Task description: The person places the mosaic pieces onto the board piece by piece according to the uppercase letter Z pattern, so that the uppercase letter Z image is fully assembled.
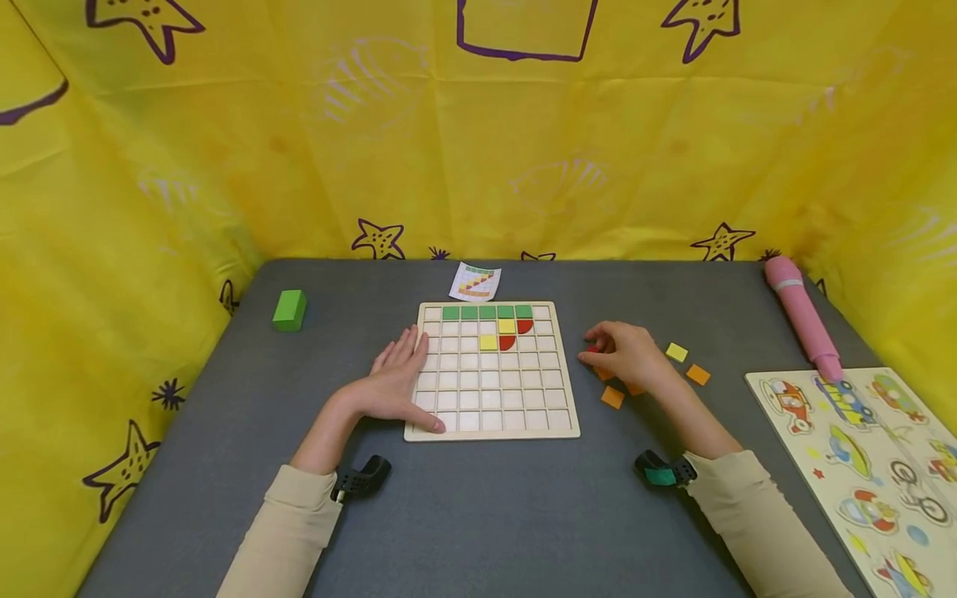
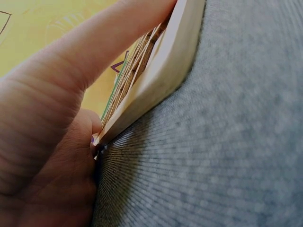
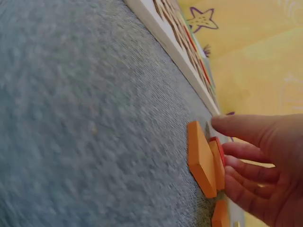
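A wooden grid board (image 1: 486,438) lies on the table, its top row holding several green squares (image 1: 488,312). Below them are two yellow squares (image 1: 488,342) and two red quarter-round pieces (image 1: 507,342). My left hand (image 1: 389,386) rests on the board's left edge, fingers straight, thumb (image 2: 118,33) on the near corner. To the right of the board, my right hand (image 1: 624,353) reaches over loose tiles. Its fingertips are at a red piece (image 3: 218,149) beside orange tiles (image 3: 201,161); the thumb stands apart from it in the right wrist view.
Behind the board lies a pattern card (image 1: 475,282). A green block (image 1: 289,311) stands at the far left. Near the right hand are a yellow tile (image 1: 676,352) and orange tiles (image 1: 699,374). Farther right lie a pink microphone (image 1: 803,316) and a picture puzzle board (image 1: 830,490).
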`<act>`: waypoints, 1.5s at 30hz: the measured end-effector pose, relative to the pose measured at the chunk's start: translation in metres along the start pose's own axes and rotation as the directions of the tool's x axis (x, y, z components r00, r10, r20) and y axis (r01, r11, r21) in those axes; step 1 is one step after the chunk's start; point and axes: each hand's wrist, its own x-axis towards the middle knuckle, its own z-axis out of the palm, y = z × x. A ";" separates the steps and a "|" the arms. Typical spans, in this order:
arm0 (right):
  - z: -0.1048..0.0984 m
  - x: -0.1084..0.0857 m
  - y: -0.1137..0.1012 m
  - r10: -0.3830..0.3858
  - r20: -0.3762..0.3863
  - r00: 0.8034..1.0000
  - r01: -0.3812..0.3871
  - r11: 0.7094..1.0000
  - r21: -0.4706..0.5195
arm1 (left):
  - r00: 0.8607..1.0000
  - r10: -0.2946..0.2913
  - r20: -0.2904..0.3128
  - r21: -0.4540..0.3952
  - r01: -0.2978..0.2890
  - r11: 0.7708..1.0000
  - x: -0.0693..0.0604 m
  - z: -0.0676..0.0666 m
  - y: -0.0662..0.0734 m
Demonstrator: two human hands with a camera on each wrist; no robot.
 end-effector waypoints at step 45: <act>0.066 0.039 -0.081 -0.357 0.022 0.934 0.353 0.930 0.103 | 1.000 -0.010 0.005 0.003 0.010 1.000 0.002 0.001 0.000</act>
